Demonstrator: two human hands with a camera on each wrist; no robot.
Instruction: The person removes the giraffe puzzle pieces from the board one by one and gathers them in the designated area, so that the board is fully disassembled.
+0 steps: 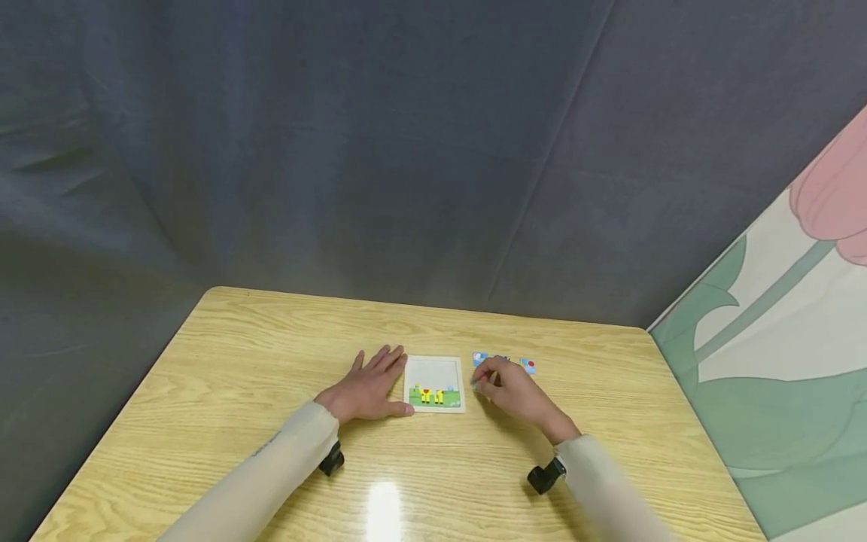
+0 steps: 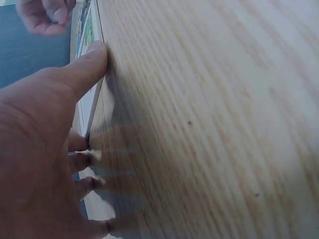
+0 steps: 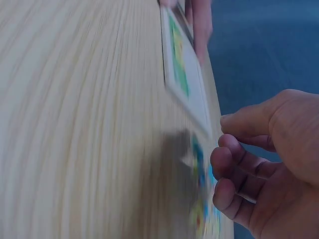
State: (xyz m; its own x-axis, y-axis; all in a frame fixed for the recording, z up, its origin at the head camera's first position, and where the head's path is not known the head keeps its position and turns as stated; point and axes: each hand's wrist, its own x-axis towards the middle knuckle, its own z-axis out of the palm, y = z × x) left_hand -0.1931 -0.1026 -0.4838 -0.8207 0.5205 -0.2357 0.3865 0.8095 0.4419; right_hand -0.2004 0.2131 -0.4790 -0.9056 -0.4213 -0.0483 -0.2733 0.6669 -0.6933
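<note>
A square puzzle tray [image 1: 433,369] with a pale rim lies flat on the table; its lower strip holds a picture of green grass and yellow animal figures, and its upper part shows plain white. My left hand [image 1: 369,388] rests beside it with fingers spread, thumb at the lower left corner and index finger along the left edge. Off the tray's right side, my right hand [image 1: 511,388] hovers low with bent fingers. In the right wrist view, a small gap shows between its thumb and fingertips [image 3: 227,142]. Loose puzzle pieces [image 1: 527,366] in blue, red and yellow lie just behind it, partly hidden.
The wooden table [image 1: 284,324] extends around the tray. A dark curtain [image 1: 379,150] hangs behind its far edge, and a panel with a tulip print [image 1: 779,361] stands along the right side. Each wrist wears a small black camera [image 1: 546,477].
</note>
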